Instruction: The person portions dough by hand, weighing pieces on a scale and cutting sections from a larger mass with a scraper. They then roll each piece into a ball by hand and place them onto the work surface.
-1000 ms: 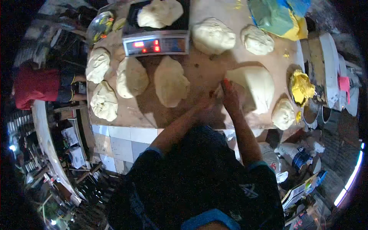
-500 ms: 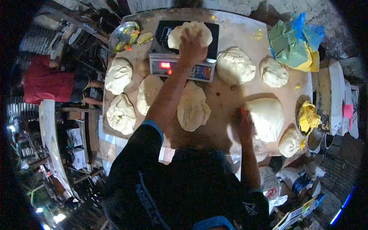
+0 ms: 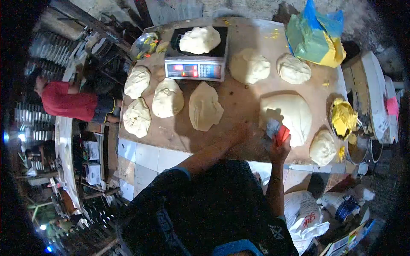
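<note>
My right hand (image 3: 279, 150) grips a dough scraper (image 3: 282, 135) by its red handle, its grey blade at the near-left edge of the large dough mass (image 3: 295, 115). My left hand (image 3: 247, 131) is low over the table, left of that mass; its fingers are dark and smeared by motion. A lump of dough (image 3: 200, 40) rests on the digital scale (image 3: 195, 70), whose red display is lit. In front of the scale lie a rounded dough piece (image 3: 168, 97) and a flatter dough piece (image 3: 205, 106).
More dough lies on the table (image 3: 239, 104), at left and right. A metal bowl (image 3: 145, 46) stands back left, a green-blue plastic bag (image 3: 314, 38) back right. A yellow-lined container (image 3: 343, 118) sits at the right edge. A person in red (image 3: 70, 100) is off left; sacks (image 3: 301, 215) stand below.
My left hand has left the dough on the scale and come down and right toward the large mass. The scraper in my right hand now shows plainly. The view has shifted slightly.
</note>
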Available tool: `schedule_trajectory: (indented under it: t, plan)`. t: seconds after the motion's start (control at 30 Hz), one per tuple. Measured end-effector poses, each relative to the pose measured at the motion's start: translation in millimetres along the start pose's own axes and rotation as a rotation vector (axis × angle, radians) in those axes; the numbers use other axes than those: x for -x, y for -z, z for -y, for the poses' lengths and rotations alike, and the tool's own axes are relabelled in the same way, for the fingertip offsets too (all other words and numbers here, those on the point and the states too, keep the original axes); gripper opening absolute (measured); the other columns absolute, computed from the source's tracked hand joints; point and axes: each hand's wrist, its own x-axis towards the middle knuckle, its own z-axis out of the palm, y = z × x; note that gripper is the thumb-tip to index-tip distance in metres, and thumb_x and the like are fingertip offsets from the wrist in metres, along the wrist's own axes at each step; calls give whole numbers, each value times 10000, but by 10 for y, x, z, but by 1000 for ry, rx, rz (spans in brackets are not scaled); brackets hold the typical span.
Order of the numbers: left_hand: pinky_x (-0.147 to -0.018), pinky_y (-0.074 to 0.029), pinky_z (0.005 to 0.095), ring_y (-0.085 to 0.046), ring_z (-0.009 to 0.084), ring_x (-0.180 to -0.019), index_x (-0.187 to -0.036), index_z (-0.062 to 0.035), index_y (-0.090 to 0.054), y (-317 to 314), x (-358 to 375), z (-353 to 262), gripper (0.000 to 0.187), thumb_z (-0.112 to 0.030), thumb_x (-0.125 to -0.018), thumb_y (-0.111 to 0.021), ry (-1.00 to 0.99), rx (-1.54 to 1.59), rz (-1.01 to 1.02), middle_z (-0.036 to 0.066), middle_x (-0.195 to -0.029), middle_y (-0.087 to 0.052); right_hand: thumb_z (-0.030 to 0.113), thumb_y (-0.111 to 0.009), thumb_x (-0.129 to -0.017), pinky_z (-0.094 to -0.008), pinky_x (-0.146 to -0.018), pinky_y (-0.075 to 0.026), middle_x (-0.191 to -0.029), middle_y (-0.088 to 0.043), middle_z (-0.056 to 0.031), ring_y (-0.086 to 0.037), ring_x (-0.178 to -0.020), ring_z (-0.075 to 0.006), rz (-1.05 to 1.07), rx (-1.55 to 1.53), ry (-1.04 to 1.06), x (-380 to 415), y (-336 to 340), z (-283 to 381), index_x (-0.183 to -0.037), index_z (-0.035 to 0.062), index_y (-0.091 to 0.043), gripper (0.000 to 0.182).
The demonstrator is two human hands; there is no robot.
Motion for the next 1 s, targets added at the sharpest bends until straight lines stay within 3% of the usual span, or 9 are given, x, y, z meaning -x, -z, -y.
schedule_trajectory:
  t: [0.27,0.4,0.43,0.47,0.6,0.63,0.67,0.8,1.0]
  plan:
    - [-726,-485,448,-626,310,-749,-951,-49,-673,129,-366,-709,349,-363,-850,-558,315,254,-95,149,-794,-660,195,-704,-767,-449,-576,-475,-725,-609,-193,-618,-686,-402,-43,106,50,150,549,-107,-1022,59,-485,363]
    - [-695,-499,385,-641,256,-758,-902,-38,-684,-561,115,310,282,-299,-854,-589,473,247,-281,149,-850,-672,157,-696,-771,-424,-614,-492,-797,-634,-209,-635,-739,-390,49,22,28,105,296,-103,-1052,46,-490,366]
    - [-696,-505,349,-632,216,-751,-962,-39,-672,-547,166,640,289,-299,-858,-601,360,568,-116,116,-854,-669,168,-685,-776,-458,-662,-489,-861,-637,-223,-628,-800,-414,178,146,-117,92,131,-168,-1132,25,-466,442]
    - [-697,-511,314,-622,176,-744,-1023,-39,-660,-472,180,863,308,-298,-862,-613,227,882,44,83,-857,-666,180,-665,-787,-477,-768,-476,-1024,-600,-266,-595,-933,-438,164,148,75,144,-36,-306,-1247,-7,-418,554]
    - [-730,-505,336,-647,203,-819,-932,-53,-687,1434,-298,-21,190,-206,-823,-656,389,516,9,97,-881,-688,204,-677,-778,-429,-967,-409,-1300,-459,-267,-476,-1188,-389,269,77,141,195,-454,-384,-1372,-15,-315,729]
    - [-725,-507,330,-652,197,-808,-942,-59,-686,1697,-398,139,181,-191,-824,-651,375,605,-230,96,-872,-689,169,-690,-766,-410,-979,-405,-1314,-461,-246,-470,-1207,-357,260,221,245,226,-513,-457,-1377,-8,-312,740]
    - [-719,-510,324,-656,192,-796,-951,-65,-686,1989,-488,295,173,-176,-825,-645,357,693,-466,95,-862,-690,155,-699,-756,-394,-974,-408,-1305,-474,-241,-479,-1202,-346,222,-132,110,309,-696,-629,-1362,-11,-345,721]
    - [-690,-521,341,-671,256,-771,-929,-74,-684,3599,-878,706,147,-129,-814,-611,396,43,-770,139,-861,-678,189,-722,-733,-402,-842,-484,-1089,-605,-243,-603,-1001,-369,204,152,84,62,-765,-11,-1259,-33,-450,633]
    - [-680,-507,447,-652,337,-775,-891,-68,-679,3692,-1604,1884,196,-240,-809,-632,521,-105,-608,161,-828,-670,178,-707,-764,-399,-753,-497,-980,-610,-204,-614,-886,-301,164,143,337,-718,-1670,1396,-1143,1,-509,463]
